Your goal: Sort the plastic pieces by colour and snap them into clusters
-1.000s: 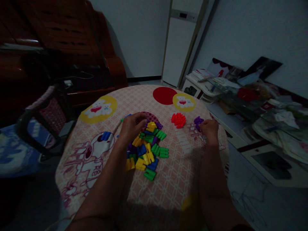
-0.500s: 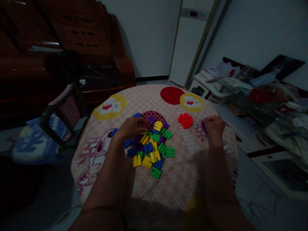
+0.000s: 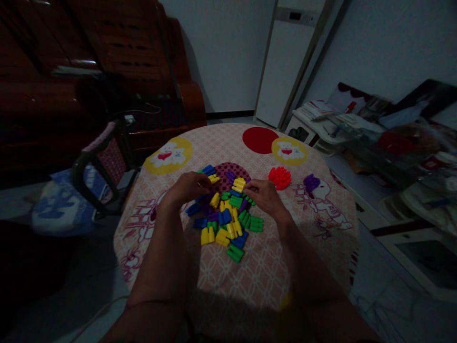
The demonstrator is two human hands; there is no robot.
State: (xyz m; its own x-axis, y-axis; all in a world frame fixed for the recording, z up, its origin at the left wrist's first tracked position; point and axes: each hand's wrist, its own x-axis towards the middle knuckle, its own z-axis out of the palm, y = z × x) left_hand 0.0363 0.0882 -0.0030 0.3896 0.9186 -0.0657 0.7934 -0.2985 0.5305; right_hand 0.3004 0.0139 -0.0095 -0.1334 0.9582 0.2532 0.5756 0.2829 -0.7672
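Observation:
A pile of plastic building blocks (image 3: 224, 217) in yellow, green, blue and purple lies mid-table. My left hand (image 3: 189, 188) reaches over the pile's left edge, its fingers curled inward beside a yellow block (image 3: 213, 179); whatever lies between the fingertips is hidden. At the pile's right side, my right hand (image 3: 266, 196) has thumb and fingers drawn together close to another yellow block (image 3: 239, 184), and I cannot make out what they pinch. A red cluster of blocks (image 3: 280, 177) sits beyond the right hand. Farther right rests a purple cluster (image 3: 312, 183).
A patterned cloth covers the round table (image 3: 250, 286). Left of it stands a folding chair (image 3: 107, 162), with a wooden sofa (image 3: 143, 71) behind. To the right, a cluttered low cabinet (image 3: 385, 143) runs along the wall.
My right hand has let go of the purple cluster at the right and moved left to the pile. My left hand stays over the pile's left side. The view has shifted slightly.

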